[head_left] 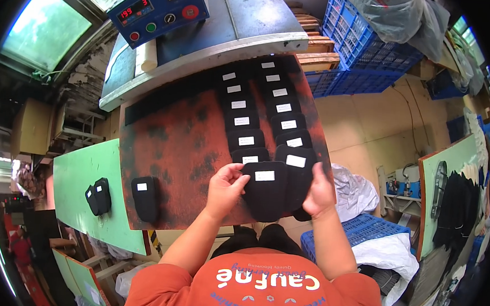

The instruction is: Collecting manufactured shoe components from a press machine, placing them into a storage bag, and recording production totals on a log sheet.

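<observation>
A black rounded pad with a white label (264, 194) is at the front edge of the red-brown board. My left hand (225, 190) is closed on its upper left corner, thumb and fingers pinching. Beside it and partly under it lies a second black labelled pad (298, 181). My right hand (320, 196) curves round that pad's right edge; its fingers are partly hidden beneath. Beyond my hands, two rows of overlapping black pads (240, 131) run away from me, each with a white label. A single black pad (144, 200) lies apart at the board's left front.
A heat-press machine with a blue control box (158, 13) stands behind the red-brown board (171, 160). On the left, a green board (81, 168) carries a few black pads (102, 195). Blue crates (347, 41) stand far right; another blue crate (344, 232) and white sacks (355, 190) are nearer.
</observation>
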Motion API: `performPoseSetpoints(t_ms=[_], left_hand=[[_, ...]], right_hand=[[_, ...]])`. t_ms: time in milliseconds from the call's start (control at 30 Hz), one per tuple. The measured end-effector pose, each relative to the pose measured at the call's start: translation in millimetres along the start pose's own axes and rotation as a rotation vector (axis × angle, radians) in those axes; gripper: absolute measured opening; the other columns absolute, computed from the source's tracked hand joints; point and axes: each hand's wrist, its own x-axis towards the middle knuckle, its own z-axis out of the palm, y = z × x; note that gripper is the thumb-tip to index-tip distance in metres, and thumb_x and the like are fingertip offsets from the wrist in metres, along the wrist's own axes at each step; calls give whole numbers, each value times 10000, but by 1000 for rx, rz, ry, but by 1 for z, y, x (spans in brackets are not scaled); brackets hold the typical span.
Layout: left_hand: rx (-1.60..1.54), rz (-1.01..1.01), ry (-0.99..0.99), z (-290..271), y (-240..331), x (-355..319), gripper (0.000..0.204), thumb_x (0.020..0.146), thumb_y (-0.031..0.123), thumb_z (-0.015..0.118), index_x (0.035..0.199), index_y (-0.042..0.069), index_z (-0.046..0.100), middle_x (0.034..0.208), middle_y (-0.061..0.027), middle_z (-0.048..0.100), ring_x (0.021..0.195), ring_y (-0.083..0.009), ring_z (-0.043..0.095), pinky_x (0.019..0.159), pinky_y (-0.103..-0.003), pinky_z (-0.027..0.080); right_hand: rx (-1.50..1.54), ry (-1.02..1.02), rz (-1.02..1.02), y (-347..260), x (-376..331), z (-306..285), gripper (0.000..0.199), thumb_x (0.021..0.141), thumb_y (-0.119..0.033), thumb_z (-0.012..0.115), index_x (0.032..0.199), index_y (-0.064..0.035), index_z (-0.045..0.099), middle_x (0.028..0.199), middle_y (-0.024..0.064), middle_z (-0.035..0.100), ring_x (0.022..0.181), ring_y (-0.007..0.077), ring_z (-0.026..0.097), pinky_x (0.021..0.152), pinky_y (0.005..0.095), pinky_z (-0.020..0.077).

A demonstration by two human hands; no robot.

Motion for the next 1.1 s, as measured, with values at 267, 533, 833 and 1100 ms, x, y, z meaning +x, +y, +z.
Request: performPoseSetpoints(t_ms=[267,533,833,1100], left_hand=[[431,292,178,-1,-32,-8,313,755,63,686,1024,-20,550,805,-48,558,627,-76,510,571,-229,441],[-40,-97,62,2,-31,-40,204,815,16,612,995,-10,518,748,-30,580,597,-60,528,501,-189,435],[540,361,123,-3,-18,-41,307,810,59,636,1080,-8,507,805,8,511,686,-61,465,627,-221,425],[1,202,178,-103,15,116,146,826,73,564,893,-53,597,831,-74,630,754,-113,578,675,-261,471]], right_hand=[[-32,43,24,-6,-10,-8,435,964,-307,305,1266,-16,422,1231,132,510,1127,265,500,970,391,391],[-124,117,-120,-13,-24,-11,307,944,-177,405,1195,-11,464,1138,115,559,1035,240,562,907,371,457],[-332,141,-188,9,-21,8,366,933,-178,464,1242,13,421,1179,90,529,1115,170,494,923,292,415],[-476,-58,-42,63,-1,67,332,954,-252,422,1240,-83,424,1103,67,486,937,147,529,775,295,466]])
